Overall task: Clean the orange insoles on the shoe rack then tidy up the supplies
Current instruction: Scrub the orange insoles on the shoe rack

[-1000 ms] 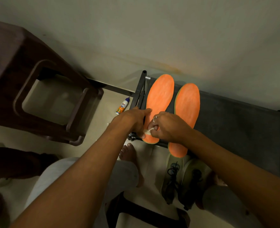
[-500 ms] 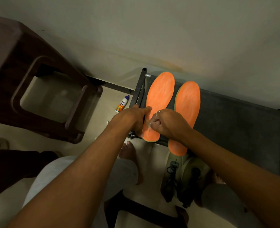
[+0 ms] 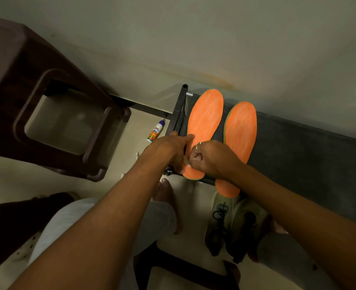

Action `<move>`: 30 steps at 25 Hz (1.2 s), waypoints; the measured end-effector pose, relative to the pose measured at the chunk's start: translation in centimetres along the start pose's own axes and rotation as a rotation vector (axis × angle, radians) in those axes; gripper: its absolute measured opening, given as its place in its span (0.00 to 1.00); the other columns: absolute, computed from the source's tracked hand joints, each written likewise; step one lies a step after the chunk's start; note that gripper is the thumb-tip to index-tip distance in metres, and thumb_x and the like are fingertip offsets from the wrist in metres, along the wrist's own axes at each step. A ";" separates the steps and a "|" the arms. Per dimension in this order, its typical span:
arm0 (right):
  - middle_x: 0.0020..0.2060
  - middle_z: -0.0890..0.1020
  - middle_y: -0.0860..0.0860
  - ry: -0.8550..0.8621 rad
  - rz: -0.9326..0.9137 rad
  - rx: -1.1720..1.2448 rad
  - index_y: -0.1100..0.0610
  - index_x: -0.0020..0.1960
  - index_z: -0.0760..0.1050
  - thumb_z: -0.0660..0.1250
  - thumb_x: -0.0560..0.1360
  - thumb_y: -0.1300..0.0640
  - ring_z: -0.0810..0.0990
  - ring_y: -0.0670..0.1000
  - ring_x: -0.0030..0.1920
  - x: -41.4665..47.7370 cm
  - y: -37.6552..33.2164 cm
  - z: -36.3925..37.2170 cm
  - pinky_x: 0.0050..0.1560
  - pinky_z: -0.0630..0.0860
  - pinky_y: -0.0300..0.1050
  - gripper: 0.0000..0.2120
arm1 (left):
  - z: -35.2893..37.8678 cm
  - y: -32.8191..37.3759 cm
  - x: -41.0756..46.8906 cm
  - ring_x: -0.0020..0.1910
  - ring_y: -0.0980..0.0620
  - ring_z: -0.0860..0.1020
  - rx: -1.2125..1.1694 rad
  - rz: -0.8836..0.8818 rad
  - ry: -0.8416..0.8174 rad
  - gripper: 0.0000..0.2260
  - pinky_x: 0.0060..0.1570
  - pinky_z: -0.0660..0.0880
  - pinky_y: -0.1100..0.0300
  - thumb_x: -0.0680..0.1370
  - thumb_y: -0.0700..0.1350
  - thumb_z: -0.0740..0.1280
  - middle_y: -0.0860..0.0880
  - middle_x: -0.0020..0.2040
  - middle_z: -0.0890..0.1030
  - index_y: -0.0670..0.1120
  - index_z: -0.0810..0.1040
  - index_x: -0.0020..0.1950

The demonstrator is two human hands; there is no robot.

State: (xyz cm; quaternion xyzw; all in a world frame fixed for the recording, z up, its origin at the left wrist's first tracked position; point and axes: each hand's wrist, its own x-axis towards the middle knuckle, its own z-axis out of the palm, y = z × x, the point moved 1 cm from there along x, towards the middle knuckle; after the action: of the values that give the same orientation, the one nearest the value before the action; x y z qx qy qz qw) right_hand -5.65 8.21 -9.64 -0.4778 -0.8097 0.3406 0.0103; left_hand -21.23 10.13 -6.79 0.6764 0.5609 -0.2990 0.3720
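A: What's changed?
B: Little. The right hand (image 3: 210, 158), pinching a pale wad (image 3: 186, 162), has rubbed up and back near the left insole (image 3: 206, 122)'s heel. The left hand (image 3: 168, 151), fingers straight, presses its edge.
A: Progress?
B: Early, I'd judge. It and the right insole (image 3: 241, 130) stay on the rack (image 3: 298, 153).

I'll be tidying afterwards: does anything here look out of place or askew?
A small bottle lies on its side on the floor left of the shoe rack, and the right insole overhangs the rack's front edge.

Head camera looks steeply down onto shoe rack (image 3: 298, 155).
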 end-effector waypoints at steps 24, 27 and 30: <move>0.29 0.77 0.46 -0.128 0.025 0.011 0.50 0.33 0.74 0.66 0.70 0.54 0.76 0.46 0.32 -0.7 -0.3 -0.7 0.33 0.75 0.48 0.07 | 0.2 -0.1 0.5 0.73 0.37 0.66 -0.017 0.005 -0.004 0.56 0.69 0.69 0.41 0.67 0.50 0.81 0.43 0.77 0.57 0.59 0.43 0.81; 0.30 0.78 0.48 0.057 0.171 -0.163 0.53 0.35 0.75 0.63 0.70 0.52 0.76 0.52 0.32 0.0 1.4 -1.3 0.30 0.74 0.48 0.08 | 0.2 -0.1 0.3 0.73 0.37 0.65 -0.021 0.014 -0.011 0.55 0.70 0.67 0.40 0.68 0.50 0.80 0.43 0.77 0.56 0.59 0.43 0.81; 0.28 0.77 0.47 -0.128 0.036 0.027 0.52 0.33 0.75 0.67 0.70 0.57 0.76 0.49 0.32 -0.6 -0.3 -0.9 0.31 0.71 0.45 0.07 | 0.2 -0.2 0.5 0.73 0.37 0.65 -0.011 0.007 -0.009 0.55 0.70 0.67 0.40 0.68 0.51 0.80 0.43 0.78 0.56 0.59 0.43 0.81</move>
State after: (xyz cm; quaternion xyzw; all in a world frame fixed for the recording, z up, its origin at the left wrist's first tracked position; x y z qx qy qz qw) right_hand -5.22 8.11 -8.57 -0.4694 -0.7953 0.3815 -0.0413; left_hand -21.35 10.21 -7.37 0.6748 0.5587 -0.2976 0.3794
